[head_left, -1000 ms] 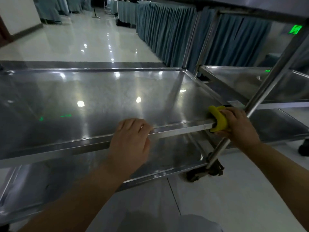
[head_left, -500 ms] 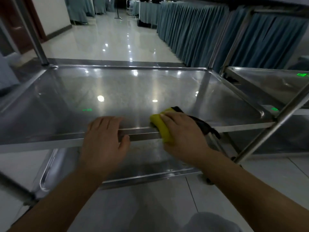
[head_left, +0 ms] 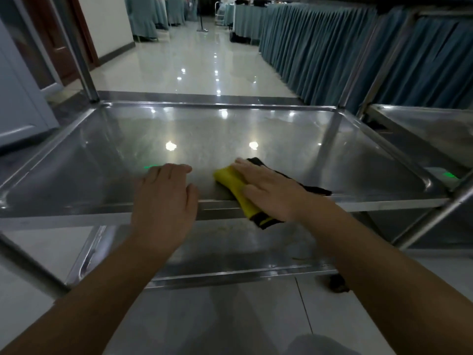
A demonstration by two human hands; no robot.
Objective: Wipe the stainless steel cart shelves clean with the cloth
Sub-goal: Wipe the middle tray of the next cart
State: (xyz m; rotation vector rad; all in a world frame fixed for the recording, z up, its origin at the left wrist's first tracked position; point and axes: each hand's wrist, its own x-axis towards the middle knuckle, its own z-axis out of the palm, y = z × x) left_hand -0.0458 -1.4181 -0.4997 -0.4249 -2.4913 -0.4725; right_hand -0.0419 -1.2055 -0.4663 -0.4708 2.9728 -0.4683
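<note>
Stainless steel cart, two shelves in view. The middle shelf [head_left: 230, 139] is a shallow, level tray with a raised rim and rounded corners; its brushed surface mirrors ceiling lights. The lower shelf [head_left: 230, 252], of the same form, lies directly beneath it and carries faint specks. The cloth [head_left: 234, 184], yellow with black portions, is draped over the front rim of the middle shelf near its centre: one end lies on the tray, the other hangs below the rim. The right hand [head_left: 271, 190] lies flat upon it.
</note>
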